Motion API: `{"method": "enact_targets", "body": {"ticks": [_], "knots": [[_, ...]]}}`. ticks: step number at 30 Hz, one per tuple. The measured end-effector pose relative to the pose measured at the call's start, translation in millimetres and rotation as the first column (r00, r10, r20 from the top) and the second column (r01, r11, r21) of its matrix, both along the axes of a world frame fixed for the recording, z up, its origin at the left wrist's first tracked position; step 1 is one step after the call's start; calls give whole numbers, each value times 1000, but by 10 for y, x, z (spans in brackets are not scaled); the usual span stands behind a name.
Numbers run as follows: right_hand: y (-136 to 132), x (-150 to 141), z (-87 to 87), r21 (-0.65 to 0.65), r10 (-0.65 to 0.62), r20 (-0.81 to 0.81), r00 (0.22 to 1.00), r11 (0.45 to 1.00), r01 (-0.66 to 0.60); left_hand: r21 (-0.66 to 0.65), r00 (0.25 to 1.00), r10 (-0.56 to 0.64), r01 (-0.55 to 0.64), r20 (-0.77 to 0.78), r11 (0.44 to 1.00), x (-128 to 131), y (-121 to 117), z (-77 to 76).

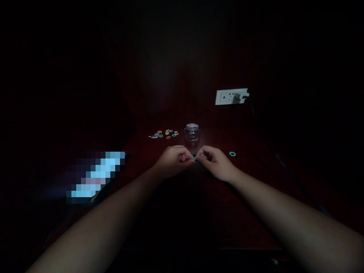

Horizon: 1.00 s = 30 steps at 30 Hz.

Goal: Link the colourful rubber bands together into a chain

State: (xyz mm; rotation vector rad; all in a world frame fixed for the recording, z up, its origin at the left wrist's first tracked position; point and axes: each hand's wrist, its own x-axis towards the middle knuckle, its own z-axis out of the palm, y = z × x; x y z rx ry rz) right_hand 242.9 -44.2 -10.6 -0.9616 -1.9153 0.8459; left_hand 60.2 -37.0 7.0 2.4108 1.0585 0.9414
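Observation:
In the head view, my left hand [174, 162] and my right hand [215, 163] meet over the dark red table. Both are closed in a pinch on a small green hair tie [196, 157], which is mostly covered by the fingertips. Just behind the hands stands a clear jar [192, 135] with its lid on. Another green hair tie [232, 154] lies flat to the right of my right hand. Several small coloured hair ties [167, 133] are scattered behind and to the left of my left hand.
A lit, pixelated screen [99, 176] sits at the table's left side, with a cable near it. On the back wall is a white socket panel [227, 97] holding a plug [241, 96]. A dark cable [281, 161] runs down the right side. The surroundings are very dark.

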Motion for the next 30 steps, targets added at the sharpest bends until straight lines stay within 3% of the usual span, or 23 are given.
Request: {"method": "enact_targets", "body": {"ticks": [15,30], "knots": [[-15,-10,13,-6,33,20,999,999,-32,-234,993,19,10,119,972,35,-57,45],[-19,-8,6,-30,59,5,998,998,-58,-142,992,4,14,123,990,12,-2,12]]}}
